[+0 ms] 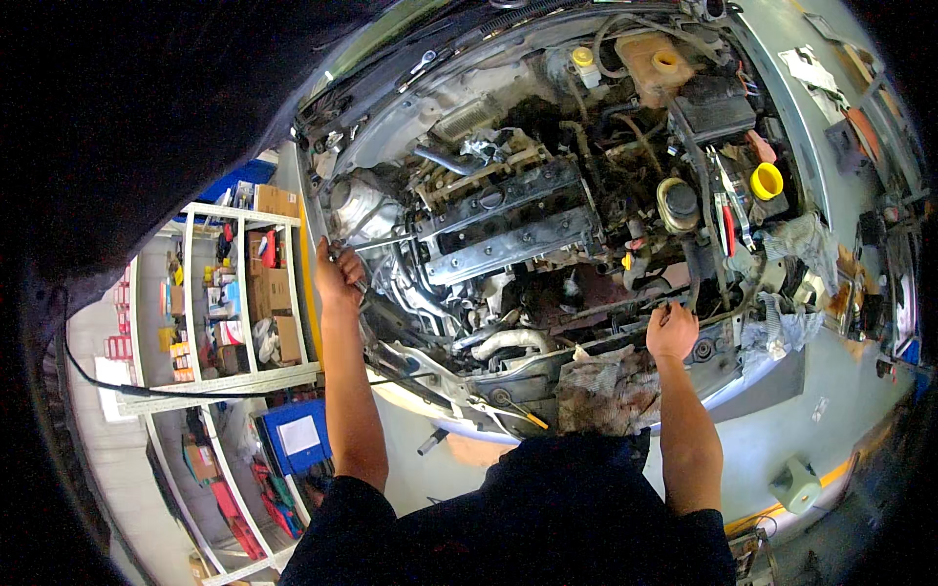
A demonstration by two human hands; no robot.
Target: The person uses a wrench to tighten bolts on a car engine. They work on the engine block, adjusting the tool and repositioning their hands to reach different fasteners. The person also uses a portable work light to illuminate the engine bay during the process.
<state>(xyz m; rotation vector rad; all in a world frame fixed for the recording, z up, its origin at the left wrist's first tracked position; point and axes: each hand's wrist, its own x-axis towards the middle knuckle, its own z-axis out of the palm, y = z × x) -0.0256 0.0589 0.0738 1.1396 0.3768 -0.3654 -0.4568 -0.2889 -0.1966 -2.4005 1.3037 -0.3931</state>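
Black and silver metal, the engine (513, 227) sits mid-bay. By its left end, a thin rod (387, 240) reaches to the left hand (339, 273); those fingers are curled, but whether they grip it I cannot tell. The right hand (672, 332) is bunched near the bay's front edge, any contents hidden. Beyond lie red-handled pliers (728, 230) near a yellow cup (767, 181); shelves (192, 303) stand far left.

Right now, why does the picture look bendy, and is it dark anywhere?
Head view: the wide fisheye lens bends the white shelves near the rim; head view: the upper left and corners are nearly black; head view: the engine is well lit.
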